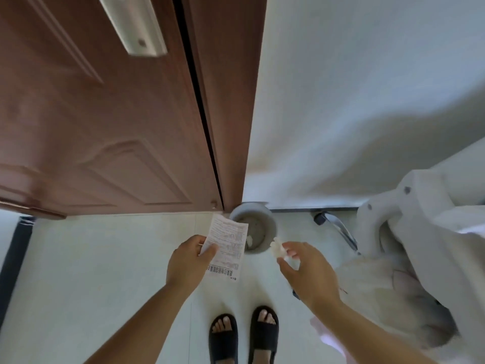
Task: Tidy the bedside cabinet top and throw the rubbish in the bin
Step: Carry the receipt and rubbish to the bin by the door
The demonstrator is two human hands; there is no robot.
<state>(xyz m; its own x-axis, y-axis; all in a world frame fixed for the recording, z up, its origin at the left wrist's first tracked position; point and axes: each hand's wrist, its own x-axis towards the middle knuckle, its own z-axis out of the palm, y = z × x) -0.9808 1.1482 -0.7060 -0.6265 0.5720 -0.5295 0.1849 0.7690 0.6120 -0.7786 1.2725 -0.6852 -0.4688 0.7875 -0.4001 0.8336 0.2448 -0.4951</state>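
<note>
A small grey round bin (pixel 265 219) stands on the floor against the wall, beside the door frame. My left hand (pixel 187 261) grips a printed paper leaflet (pixel 228 245) whose top edge overlaps the bin's left rim. My right hand (pixel 307 269) pinches a crumpled white tissue (pixel 278 247) between fingertips, just right of the bin's near rim. A bit of white scrap lies inside the bin. The bedside cabinet is out of view.
A brown wooden door (pixel 105 114) fills the left, nearly shut against its frame. A chair (pixel 338 227) with chrome legs and draped white clothes (pixel 420 245) crowds the right. My feet in black slippers (pixel 244 334) stand on pale floor tiles.
</note>
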